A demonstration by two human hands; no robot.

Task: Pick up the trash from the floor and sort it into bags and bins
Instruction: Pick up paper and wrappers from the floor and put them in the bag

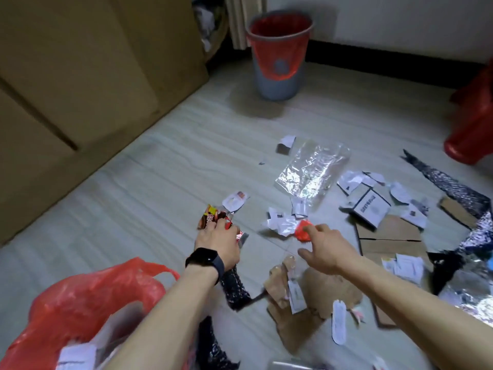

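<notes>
A bundle of crumpled snack wrappers (pixel 213 217) was gripped in the left hand (pixel 220 243), whose fingers were curled round them just above the floor (pixel 149 182). A black strip of packaging (pixel 234 287) was seen hanging below the same hand, and a black smartwatch (pixel 205 260) was worn on that wrist. The right hand (pixel 329 248) was held spread wide, with the thumb well apart from the straight index finger. The fingertip was laid on a small red scrap (pixel 301 232) lying on the floor among white paper scraps (pixel 280 220). Nothing was held in that hand.

A red plastic bag (pixel 80 297), its mouth open and papers visible inside, was placed at the lower left, just beside the left forearm. A grey bin (pixel 277 86) lined with red plastic was stood well apart, near the far wall. More litter was scattered across the floor to the right:

- a clear plastic bag (pixel 312 169)
- flattened cardboard pieces (pixel 389 236)
- torn brown paper (pixel 320 295), under the right forearm
- black-and-silver foil pieces (pixel 453 188)

A second red bag (pixel 472 124) was cut off by the right edge. A wooden cabinet (pixel 66 76) was seen along the left.
</notes>
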